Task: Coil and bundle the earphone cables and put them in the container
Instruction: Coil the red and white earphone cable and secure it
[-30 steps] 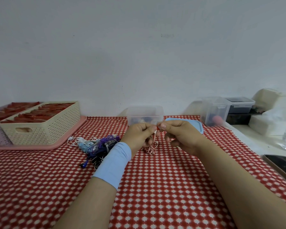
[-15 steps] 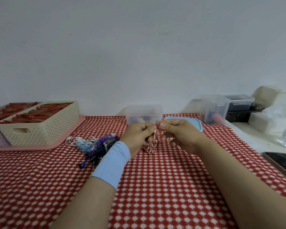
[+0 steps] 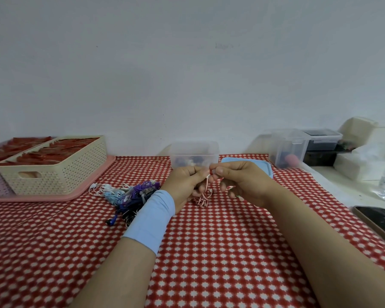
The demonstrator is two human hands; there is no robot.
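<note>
My left hand (image 3: pixel 186 182) and my right hand (image 3: pixel 240 182) meet above the red checked tablecloth, both pinching a pink earphone cable (image 3: pixel 203 196) whose coiled loops hang below my fingers. Just behind my hands stands a clear plastic container (image 3: pixel 195 152) with a few bundled cables inside. Its blue lid (image 3: pixel 260 164) lies to the right of it. A tangle of white, blue, purple and black earphone cables (image 3: pixel 129 195) lies on the cloth left of my left wrist, which wears a light blue band.
A cream perforated basket (image 3: pixel 53 172) of red items sits on a pink tray (image 3: pixel 53 197) at the left. Clear boxes (image 3: pixel 288 147) and white boxes stand at the back right. A dark phone (image 3: pixel 378 221) lies at the right edge.
Both hands keep pinching the pink cable in nearly the same place; my fingers shift slightly and the view has tilted a little.
</note>
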